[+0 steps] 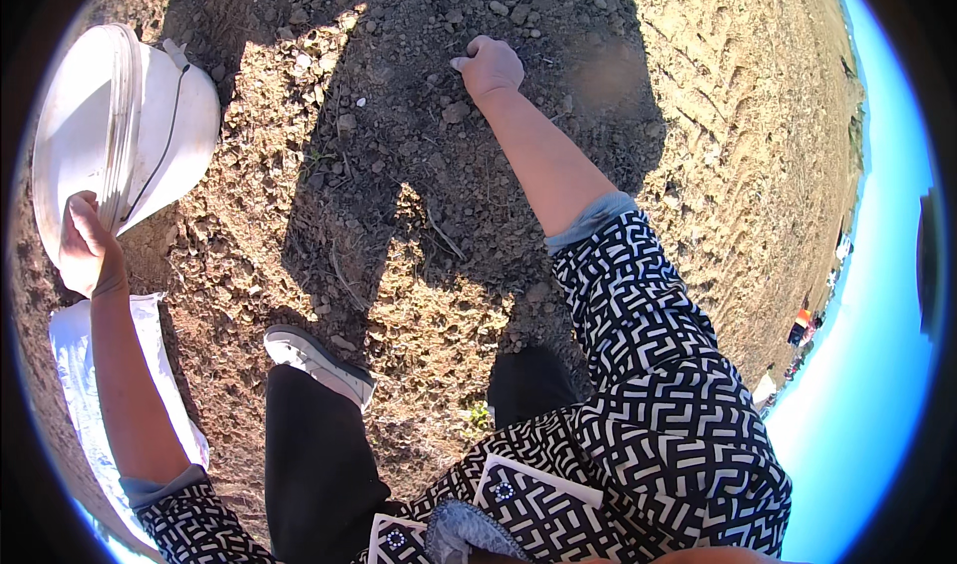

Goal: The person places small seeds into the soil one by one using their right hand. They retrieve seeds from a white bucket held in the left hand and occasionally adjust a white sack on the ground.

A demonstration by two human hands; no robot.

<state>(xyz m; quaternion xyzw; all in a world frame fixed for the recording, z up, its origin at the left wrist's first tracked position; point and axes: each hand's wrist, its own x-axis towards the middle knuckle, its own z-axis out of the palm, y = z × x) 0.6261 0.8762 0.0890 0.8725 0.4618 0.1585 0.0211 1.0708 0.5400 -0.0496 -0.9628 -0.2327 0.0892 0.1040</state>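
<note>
At the left, my left hand [91, 248] grips the rim of a white plastic bucket [176, 108], which is tipped so that its pale mouth or lid side faces left. A thin wire handle hangs across the bucket's wall. My right hand [493, 66] reaches out over the shaded soil [419, 152] at the upper middle, its fingers curled and the thumb side to the left. Whether something small is between those fingers cannot be told. Small clods, stones and dry stalks lie around and below this hand.
A white sack or sheet [153, 339] lies on the ground under my left forearm. My light shoe [321, 362] stands on dry, lumpy soil. Sunlit furrowed ground [733, 152] stretches to the right, with several distant people or things near the horizon.
</note>
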